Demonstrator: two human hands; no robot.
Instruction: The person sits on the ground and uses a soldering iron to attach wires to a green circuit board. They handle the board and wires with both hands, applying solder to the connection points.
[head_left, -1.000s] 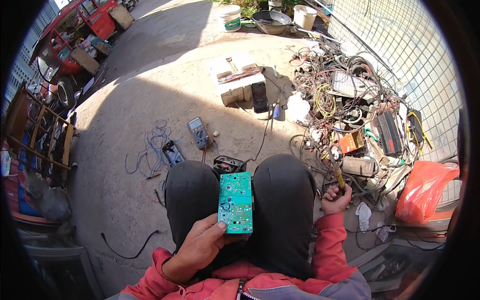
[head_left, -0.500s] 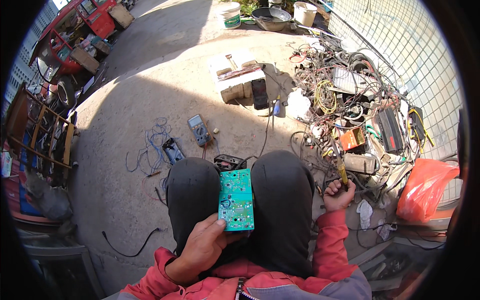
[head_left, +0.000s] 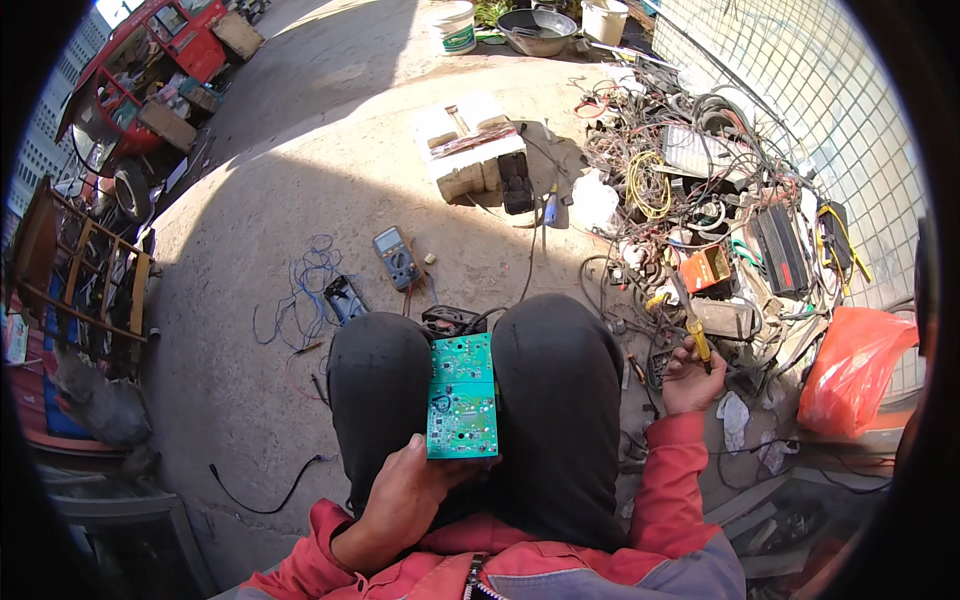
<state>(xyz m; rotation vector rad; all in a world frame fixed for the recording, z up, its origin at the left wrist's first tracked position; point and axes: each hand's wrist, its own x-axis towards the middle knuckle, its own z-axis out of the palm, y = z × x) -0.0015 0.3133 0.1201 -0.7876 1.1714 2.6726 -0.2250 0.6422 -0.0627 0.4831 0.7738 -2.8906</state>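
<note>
My left hand (head_left: 405,495) grips the lower end of a green circuit board (head_left: 463,400), thumb at its edge. The board lies between my knees with its components and traces facing up. Off to the right, my right hand (head_left: 690,378) is closed round a tool with a yellow handle (head_left: 699,342). Its slim shaft points away over the heap of cables; I cannot make out its exact kind. Past my left knee, a grey multimeter (head_left: 397,257) rests on the ground beside a tangle of blue wire (head_left: 300,290).
Heaped cables and electrical parts (head_left: 690,190) fill the right side, near a red plastic bag (head_left: 858,370) and a wire mesh fence (head_left: 800,80). Ahead stands a pale block (head_left: 470,150) with a black phone-like device (head_left: 517,183) against it. A black cord (head_left: 265,507) lies at left.
My right hand has moved slightly right and up with the yellow-handled tool, which tilts differently now. The board has shifted a little left in the view; my left hand still holds it.
</note>
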